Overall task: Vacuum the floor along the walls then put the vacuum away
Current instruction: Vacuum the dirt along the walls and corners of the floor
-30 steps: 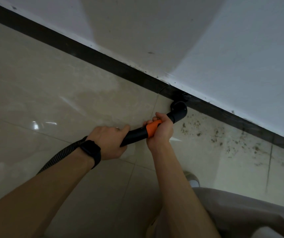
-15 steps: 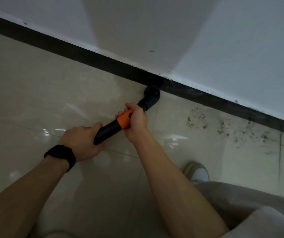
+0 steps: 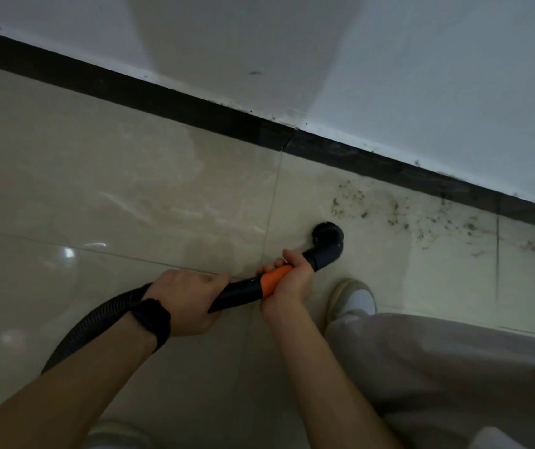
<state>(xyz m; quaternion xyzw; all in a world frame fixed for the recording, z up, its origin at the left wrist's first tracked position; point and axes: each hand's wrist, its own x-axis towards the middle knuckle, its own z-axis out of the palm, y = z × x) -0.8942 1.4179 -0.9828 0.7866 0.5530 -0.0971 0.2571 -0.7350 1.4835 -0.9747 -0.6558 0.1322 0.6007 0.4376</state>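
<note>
Black ribbed hose (image 3: 97,322) runs in from 8 o'clock to the left grip (image 3: 188,303), curled round the tube (image 3: 243,291). Right grip (image 3: 292,286) is wrapped tight on the orange collar (image 3: 274,281). Nozzle (image 3: 327,238) is down at the floor (image 3: 130,189), short of the skirting (image 3: 162,100) at 12 o'clock; contact I cannot tell. Floor toward 9 o'clock looks clean; dirt (image 3: 395,212) starts at 1 o'clock of the nozzle and trails toward 3 o'clock by the wall (image 3: 421,76), so that stretch and the putting away seem left

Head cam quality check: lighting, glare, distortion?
Head view: dim and uneven, brighter wedge on the wall at right; glare spots on the glossy floor at left; skirting reads nearly straight, little visible distortion; vacuum nozzle and debris sharp enough.
</note>
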